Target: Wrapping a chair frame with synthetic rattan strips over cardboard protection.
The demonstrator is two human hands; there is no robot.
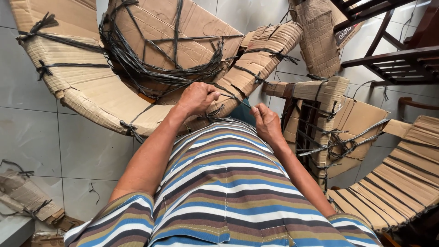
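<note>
I am looking down over a striped shirt [224,183] at two bare hands working on a cardboard-wrapped curved furniture piece [105,98] that is lying just beyond the shirt. A thin black strap [233,97] is stretching between the hands, its long axis slanting from upper left down to lower right, right above the shirt's far edge. The left hand [197,98] is curling closed into a loose fist, pinching the strap's upper end and resting against the cardboard. The right hand [266,121] is sitting lower and slightly nearer the shirt, its fingers closing on the strap's lower end. Both hands are equally close to the strap; the gap between them is small. More black strapping [151,64] is bunching on the cardboard beyond the left hand. Other wrapped pieces [334,132] are lying to the right of the shirt, on a pale tiled floor [41,132].
</note>
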